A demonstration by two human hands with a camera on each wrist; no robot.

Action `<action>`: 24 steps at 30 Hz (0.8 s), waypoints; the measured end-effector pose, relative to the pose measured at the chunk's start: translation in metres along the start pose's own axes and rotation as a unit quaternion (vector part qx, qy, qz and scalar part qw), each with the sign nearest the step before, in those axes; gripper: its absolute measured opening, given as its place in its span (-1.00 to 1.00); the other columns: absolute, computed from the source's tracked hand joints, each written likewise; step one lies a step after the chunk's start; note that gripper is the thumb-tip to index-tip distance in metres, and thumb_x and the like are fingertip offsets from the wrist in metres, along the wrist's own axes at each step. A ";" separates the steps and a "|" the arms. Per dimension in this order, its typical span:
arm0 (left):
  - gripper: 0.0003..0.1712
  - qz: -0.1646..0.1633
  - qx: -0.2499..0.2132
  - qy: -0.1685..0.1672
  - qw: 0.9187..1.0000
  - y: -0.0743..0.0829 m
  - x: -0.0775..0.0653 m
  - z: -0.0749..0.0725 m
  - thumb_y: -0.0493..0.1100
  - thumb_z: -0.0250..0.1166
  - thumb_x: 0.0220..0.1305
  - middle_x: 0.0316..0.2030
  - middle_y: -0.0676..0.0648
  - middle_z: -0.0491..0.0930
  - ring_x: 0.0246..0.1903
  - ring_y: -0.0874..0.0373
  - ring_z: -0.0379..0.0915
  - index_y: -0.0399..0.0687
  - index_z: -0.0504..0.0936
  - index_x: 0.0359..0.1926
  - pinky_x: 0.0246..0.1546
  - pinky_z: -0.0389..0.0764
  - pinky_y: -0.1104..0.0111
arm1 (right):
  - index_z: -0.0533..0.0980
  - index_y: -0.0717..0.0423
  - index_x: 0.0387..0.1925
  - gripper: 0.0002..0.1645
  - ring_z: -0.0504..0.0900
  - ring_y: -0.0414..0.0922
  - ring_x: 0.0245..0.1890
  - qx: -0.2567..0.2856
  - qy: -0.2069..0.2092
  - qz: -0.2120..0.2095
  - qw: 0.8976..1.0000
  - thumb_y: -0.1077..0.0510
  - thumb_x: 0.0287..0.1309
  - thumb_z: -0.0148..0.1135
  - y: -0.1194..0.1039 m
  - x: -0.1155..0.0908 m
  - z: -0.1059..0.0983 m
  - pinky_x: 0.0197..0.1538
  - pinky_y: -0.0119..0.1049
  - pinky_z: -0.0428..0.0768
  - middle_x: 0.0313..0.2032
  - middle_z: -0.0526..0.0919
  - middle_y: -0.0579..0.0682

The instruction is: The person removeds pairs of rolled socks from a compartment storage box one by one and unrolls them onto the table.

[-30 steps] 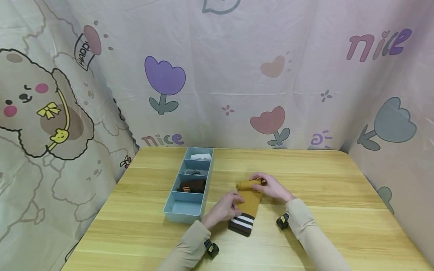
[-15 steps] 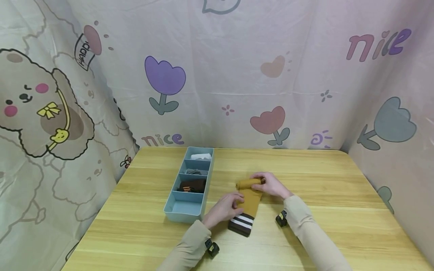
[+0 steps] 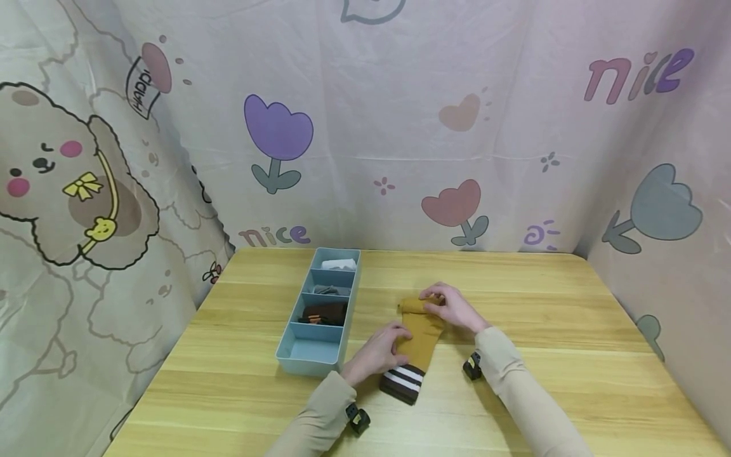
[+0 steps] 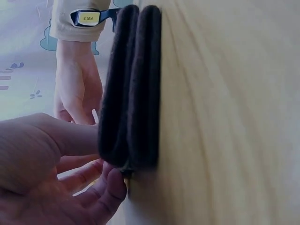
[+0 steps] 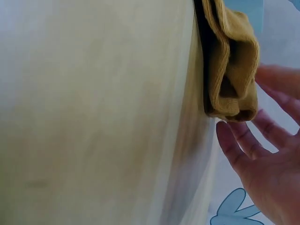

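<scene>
A pair of mustard socks (image 3: 421,339) with brown-and-white striped cuffs lies on the table, its far end turned over into a loose roll. At that end my right hand (image 3: 454,309) holds the roll, thumb on the near side and fingers curled beyond it. The right wrist view shows the folded mustard layers (image 5: 234,61) from the side, fingertips at their edge. My left hand (image 3: 379,349) grips the left edge above the stripes. In the left wrist view, two dark cuffs (image 4: 145,89) lie one on the other, with the thumb against the upper one and fingertips at the edge.
Left of the socks stands a blue divided box (image 3: 341,355). Its compartments hold a white item (image 3: 338,264), a grey item (image 3: 328,290) and a dark brown bundle (image 3: 325,313); the nearest one shows a bare floor. A printed curtain (image 3: 365,127) hangs behind the wooden table (image 3: 514,285).
The striped end of the socks has shifted slightly left and toward me. My right hand has moved a little farther away, and the roll looks flatter. My left hand has barely moved.
</scene>
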State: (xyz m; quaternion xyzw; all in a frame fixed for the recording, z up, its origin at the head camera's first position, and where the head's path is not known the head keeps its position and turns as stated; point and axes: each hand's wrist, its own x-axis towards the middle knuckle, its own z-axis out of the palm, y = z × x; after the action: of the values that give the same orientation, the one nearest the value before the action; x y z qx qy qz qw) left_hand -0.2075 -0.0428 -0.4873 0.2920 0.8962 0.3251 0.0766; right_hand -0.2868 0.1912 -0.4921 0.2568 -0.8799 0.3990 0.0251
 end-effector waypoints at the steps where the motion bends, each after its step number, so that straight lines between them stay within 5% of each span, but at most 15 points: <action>1: -0.55 -0.002 0.000 -0.003 1.000 0.000 0.000 0.000 -0.26 0.45 0.19 0.14 -0.11 0.54 -0.40 0.34 0.37 -0.26 0.62 0.11 -0.31 0.44 0.57 | 0.66 0.20 -0.07 -0.74 0.59 0.05 -0.06 -0.003 -0.003 0.001 1.000 0.24 0.19 0.37 0.000 0.000 -0.001 0.01 -0.10 0.62 -0.05 0.68 0.15; 4: -0.53 -0.010 0.001 -0.010 1.000 0.001 0.000 0.000 -0.28 0.45 0.19 0.26 -0.11 0.53 -0.33 0.30 0.45 -0.27 0.62 0.13 -0.23 0.50 0.54 | 0.65 0.19 -0.05 -0.67 0.60 0.03 -0.06 -0.015 -0.016 0.011 1.000 0.22 0.12 0.44 -0.002 0.001 -0.002 0.01 -0.14 0.61 -0.05 0.69 0.13; 7: -0.51 -0.020 0.006 -0.019 1.000 0.002 0.000 0.001 -0.28 0.44 0.20 0.34 -0.10 0.50 -0.01 0.11 0.58 -0.26 0.62 0.16 0.08 0.59 0.36 | 0.64 0.19 -0.04 -0.61 0.59 0.01 -0.08 -0.020 -0.030 0.026 0.999 0.23 0.05 0.49 -0.004 0.004 -0.004 0.00 -0.17 0.59 -0.06 0.69 0.14; 11: -0.50 -0.024 0.011 -0.025 0.999 0.003 0.002 0.001 -0.28 0.45 0.19 0.34 -0.09 0.52 0.31 -0.05 0.43 -0.24 0.62 0.17 0.36 0.44 0.15 | 0.63 0.22 -0.05 -0.60 0.59 0.01 -0.10 -0.015 -0.046 0.040 0.998 0.26 0.03 0.49 -0.003 0.008 -0.005 -0.01 -0.13 0.59 -0.06 0.70 0.17; 17: -0.45 -0.009 0.005 -0.026 1.000 0.003 0.000 0.000 -0.32 0.45 0.16 0.24 -0.16 0.57 0.08 0.00 0.54 -0.23 0.57 0.20 0.19 0.55 0.23 | 0.63 0.24 -0.01 -0.65 0.62 0.08 -0.04 -0.012 -0.050 0.050 0.997 0.22 0.16 0.39 0.002 0.011 -0.005 0.07 -0.01 0.62 0.00 0.69 0.22; 24: -0.40 0.000 0.028 -0.045 0.999 0.006 0.000 -0.002 -0.32 0.39 0.23 0.30 -0.17 0.43 0.23 -0.05 0.38 -0.24 0.48 0.30 0.31 0.46 0.19 | 0.59 0.23 -0.05 -0.77 0.62 0.12 -0.01 0.006 -0.031 0.029 0.999 0.27 0.28 0.26 0.004 0.016 -0.004 0.10 0.05 0.61 -0.02 0.67 0.20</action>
State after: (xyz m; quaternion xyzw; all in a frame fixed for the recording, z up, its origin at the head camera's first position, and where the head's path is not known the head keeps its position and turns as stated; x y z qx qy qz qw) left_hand -0.2055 -0.0405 -0.4818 0.3083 0.9007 0.2860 0.1087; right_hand -0.3035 0.1892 -0.4886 0.2434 -0.8852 0.3962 -0.0157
